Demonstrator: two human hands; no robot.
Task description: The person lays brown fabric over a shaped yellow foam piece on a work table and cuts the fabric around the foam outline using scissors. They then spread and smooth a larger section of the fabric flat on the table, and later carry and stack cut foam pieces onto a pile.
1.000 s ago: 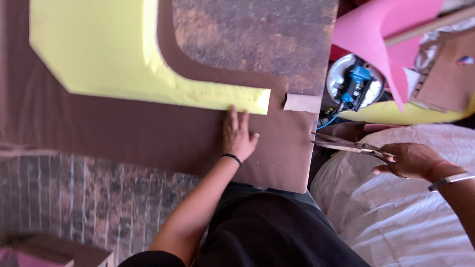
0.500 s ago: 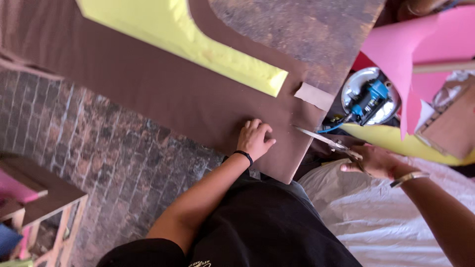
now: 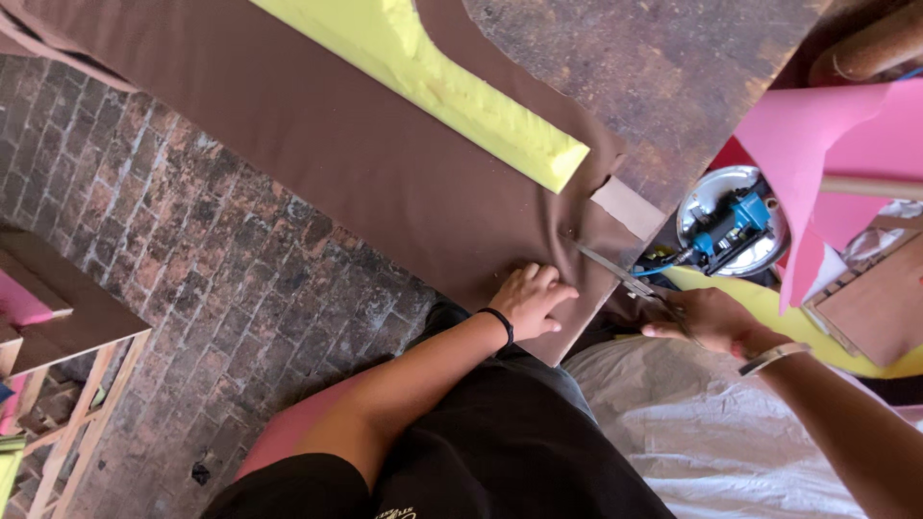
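Observation:
My left hand (image 3: pixel 534 300), with a black band at the wrist, lies flat on the near edge of a large brown fabric sheet (image 3: pixel 365 163) spread over a worn wooden table (image 3: pixel 663 77). A yellow paper pattern (image 3: pixel 452 86) rests on the fabric further up. My right hand (image 3: pixel 707 322), wearing a metal bangle, grips a pair of scissors (image 3: pixel 615 274). The blades point up and to the left, with their tips at the fabric's right edge, close to a small beige tab (image 3: pixel 627 207).
A round metal tin with a blue tool (image 3: pixel 733 231) sits right of the table. Pink paper sheets (image 3: pixel 836 163), a yellow sheet and a wooden board (image 3: pixel 870 308) lie beyond it. White cloth (image 3: pixel 711 432) covers the lower right. A brick floor and wooden frame (image 3: pixel 67 384) are at left.
The view has swung and tilted. My left hand slid down to the fabric's near edge. My right hand brought the scissors in from the right until the blades reached the fabric's edge.

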